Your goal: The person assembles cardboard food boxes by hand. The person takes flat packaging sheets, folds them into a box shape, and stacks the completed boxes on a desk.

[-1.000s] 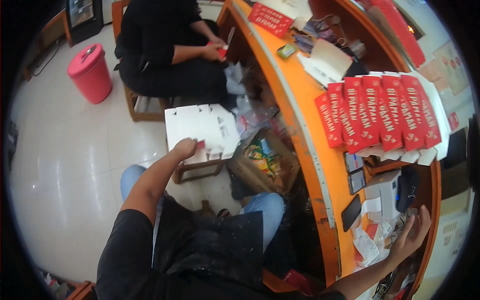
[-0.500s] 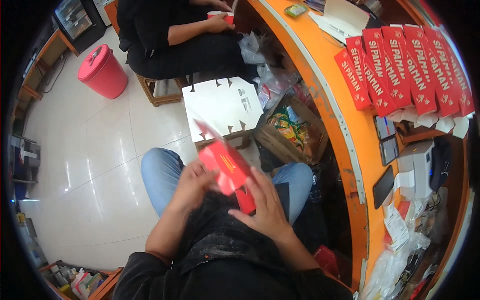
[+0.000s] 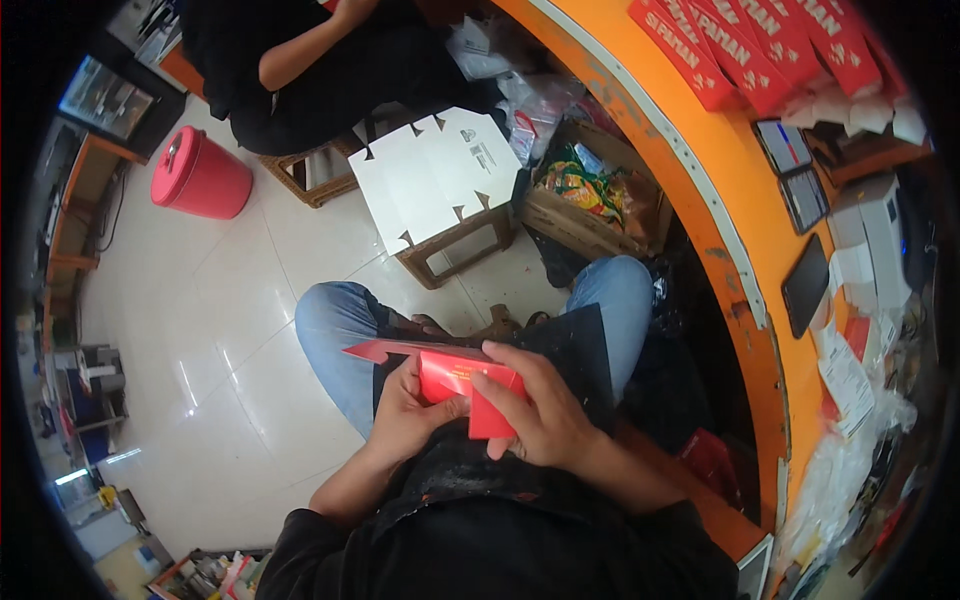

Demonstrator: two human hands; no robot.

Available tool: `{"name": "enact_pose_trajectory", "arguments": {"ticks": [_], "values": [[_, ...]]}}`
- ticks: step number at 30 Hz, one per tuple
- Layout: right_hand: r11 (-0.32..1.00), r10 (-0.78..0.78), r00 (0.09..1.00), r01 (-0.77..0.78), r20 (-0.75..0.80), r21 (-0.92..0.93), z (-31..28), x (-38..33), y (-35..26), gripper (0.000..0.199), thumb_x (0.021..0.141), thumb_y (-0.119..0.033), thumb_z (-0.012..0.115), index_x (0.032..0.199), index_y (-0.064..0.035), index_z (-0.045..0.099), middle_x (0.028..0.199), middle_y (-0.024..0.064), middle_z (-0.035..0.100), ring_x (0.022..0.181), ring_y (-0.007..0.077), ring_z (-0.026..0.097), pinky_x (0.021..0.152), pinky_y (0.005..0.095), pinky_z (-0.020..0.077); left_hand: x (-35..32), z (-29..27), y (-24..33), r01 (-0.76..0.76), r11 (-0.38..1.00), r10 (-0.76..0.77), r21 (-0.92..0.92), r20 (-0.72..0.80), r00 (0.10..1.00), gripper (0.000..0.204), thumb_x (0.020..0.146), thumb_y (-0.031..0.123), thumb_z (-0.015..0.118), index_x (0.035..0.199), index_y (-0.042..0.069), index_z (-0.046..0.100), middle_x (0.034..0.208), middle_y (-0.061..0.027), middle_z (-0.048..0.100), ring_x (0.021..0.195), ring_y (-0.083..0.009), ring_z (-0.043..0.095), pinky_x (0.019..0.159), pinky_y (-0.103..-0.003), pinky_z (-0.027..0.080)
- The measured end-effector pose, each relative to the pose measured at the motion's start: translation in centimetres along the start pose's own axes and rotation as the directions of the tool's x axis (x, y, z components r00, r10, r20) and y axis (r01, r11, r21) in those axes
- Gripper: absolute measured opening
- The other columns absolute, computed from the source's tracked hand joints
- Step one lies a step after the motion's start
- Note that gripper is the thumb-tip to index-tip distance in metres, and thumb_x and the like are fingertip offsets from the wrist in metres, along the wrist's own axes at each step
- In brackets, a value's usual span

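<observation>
Over my lap I hold a small red cardboard box [image 3: 447,377], partly folded, with yellow print on one face. Its pointed lid flap sticks out to the left. My left hand [image 3: 408,412] grips the box's left end, thumb pressed along the near side. The fingers of my right hand [image 3: 540,410] lie across the right end, around a side flap that hangs downward. The inside of the box is hidden. Beyond my knees, a stack of flat white die-cut card [image 3: 430,185] rests on a woven stool [image 3: 460,262].
Several folded red boxes [image 3: 765,50] stand on the orange counter [image 3: 690,180] at right, near phones [image 3: 806,285] and a small printer [image 3: 868,235]. A carton of packets [image 3: 590,190] sits by the counter. A pink lidded bin [image 3: 203,178] and another person [image 3: 330,90] are at left.
The red box has turned from tilted to nearly level and come closer to my body. Both hands now close around its ends. My view has shifted, and the other person's arm has moved.
</observation>
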State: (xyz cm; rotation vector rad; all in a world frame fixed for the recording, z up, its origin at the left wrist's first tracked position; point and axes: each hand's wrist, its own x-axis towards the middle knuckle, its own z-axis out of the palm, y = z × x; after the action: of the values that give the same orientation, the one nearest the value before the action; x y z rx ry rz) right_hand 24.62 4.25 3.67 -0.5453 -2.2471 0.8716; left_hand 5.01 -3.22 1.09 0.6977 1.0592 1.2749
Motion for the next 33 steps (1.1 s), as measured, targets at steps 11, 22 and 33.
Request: {"name": "enact_pose_trajectory", "arguments": {"ticks": [11, 22, 33], "values": [[0.945, -0.190, 0.977, 0.208, 0.094, -0.252, -3.0, 0.2, -1.2, 0.047, 0.076, -0.040, 0.078, 0.116, -0.0174, 0.069, 0.144, 0.0072, 0.046, 0.111, 0.0261, 0.046, 0.088, 0.0380, 0.0461, -0.5, -1.1, 4.2, 0.391, 0.906, -0.360, -0.164, 0.190, 0.913, 0.053, 0.097, 0.001, 0.055, 0.143, -0.001, 0.029, 0.130, -0.0216, 0.054, 0.111, -0.0355, 0.065, 0.080, -0.054, 0.062], [0.971, -0.056, 0.998, 0.048, 0.028, 0.233, -1.4, 1.1, -0.5, 0.051, 0.081, -0.026, 0.080, 0.127, -0.0119, 0.063, 0.140, 0.0169, 0.048, 0.122, 0.0348, 0.050, 0.099, 0.0458, 0.0429, -1.4, -3.5, 4.1, 0.102, 0.989, -0.078, -0.104, 0.213, 0.974, 0.045, 0.090, 0.002, 0.063, 0.133, -0.006, 0.050, 0.126, -0.0171, 0.061, 0.119, -0.0280, 0.061, 0.098, -0.041, 0.051], [0.978, -0.031, 0.996, 0.013, 0.085, 0.207, 0.2, 2.6, -1.4, 0.072, 0.072, -0.036, 0.086, 0.133, -0.0092, 0.058, 0.143, 0.0272, 0.046, 0.135, 0.0416, 0.044, 0.110, 0.0472, 0.0408, -0.4, -2.7, 4.3, 0.099, 0.946, -0.106, -0.309, -0.006, 0.994, 0.037, 0.093, 0.002, 0.063, 0.128, -0.003, 0.054, 0.119, -0.0163, 0.066, 0.111, -0.0270, 0.066, 0.095, -0.040, 0.056]]}}
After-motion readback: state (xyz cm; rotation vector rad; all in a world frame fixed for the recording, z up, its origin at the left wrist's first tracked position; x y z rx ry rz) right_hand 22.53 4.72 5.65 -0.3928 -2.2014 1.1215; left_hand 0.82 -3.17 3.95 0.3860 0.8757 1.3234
